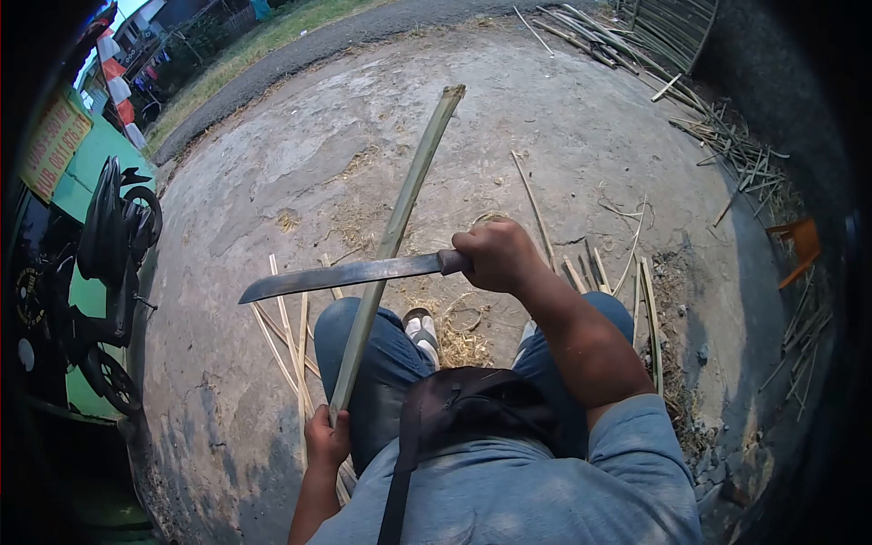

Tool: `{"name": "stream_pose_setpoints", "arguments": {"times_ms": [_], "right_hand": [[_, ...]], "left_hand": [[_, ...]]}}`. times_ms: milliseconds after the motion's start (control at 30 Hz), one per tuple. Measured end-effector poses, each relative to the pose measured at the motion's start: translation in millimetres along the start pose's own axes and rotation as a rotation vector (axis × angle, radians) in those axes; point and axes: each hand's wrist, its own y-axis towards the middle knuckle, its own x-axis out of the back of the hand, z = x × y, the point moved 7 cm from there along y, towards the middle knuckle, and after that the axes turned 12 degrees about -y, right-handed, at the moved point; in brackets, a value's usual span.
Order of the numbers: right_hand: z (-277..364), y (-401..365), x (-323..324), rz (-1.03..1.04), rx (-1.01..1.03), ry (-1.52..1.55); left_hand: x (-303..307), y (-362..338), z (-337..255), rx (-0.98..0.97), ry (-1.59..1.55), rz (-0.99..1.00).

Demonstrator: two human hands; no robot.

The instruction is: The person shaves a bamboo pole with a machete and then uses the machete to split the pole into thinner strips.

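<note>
Closest to the lens I note a grey shirt [509, 490] and a black bag [472, 400] on the lap, both just right of the bamboo slat's lower end.

The bamboo slat [400, 218] is the reference item. It runs from beside the left thigh up and away over the concrete ground [563, 118], its far end raised.

- Left hand [327, 440]: fingers wrapped closed around the slat's bottom end.
- Right hand [495, 254]: fisted tight on the handle of a machete [336, 275], to the right of the slat's middle. The blade crosses the slat about midway. I cannot tell whether the edge bites in or only rests there.
- Shoes [421, 329] and loose shavings lie just right of the slat, below the blade.
- Thin cut strips [286, 336] lie on the ground just left of the slat.
- Parked motorcycle [109, 272]: well left of the slat.
- Stacked bamboo [627, 36]: well beyond the slat's tip, to the right.

Handling assessment: I judge the slat light and stiff along its length, though long enough to flex and whip at the free end. Its cut edges are probably sharp and splintery. A full wrap at the bottom end, clear of the blade's line, looks the sound hold.
</note>
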Motion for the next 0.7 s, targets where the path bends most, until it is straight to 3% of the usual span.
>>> {"name": "stream_pose_setpoints", "arguments": {"times_ms": [67, 133, 233, 333, 500, 600, 700], "right_hand": [[-16, 3, -9, -0.027, -0.056, 0.031], [-39, 6, -12, -0.007, -0.287, 0.202], [-44, 5, -6, -0.002, -0.341, 0.162], [-32, -2, 0, -0.021, -0.264, 0.206], [13, -7, 1, -0.019, 0.082, 0.0], [21, -3, 0, 0.053, 0.126, -0.077], [-17, 3, -11, -0.027, -0.091, 0.114]], "left_hand": [[3, -6, 0, 0.008, 0.008, -0.01], [2, -3, -3, -0.005, 0.001, -0.023], [4, -3, 0, -0.002, 0.037, -0.013], [4, -3, 2, -0.006, 0.017, 0.014], [1, -1, -9, -0.047, -0.009, 0.001], [2, 2, -6, -0.043, 0.016, 0.002], [2, -3, 0, -0.035, 0.024, -0.019]]}}
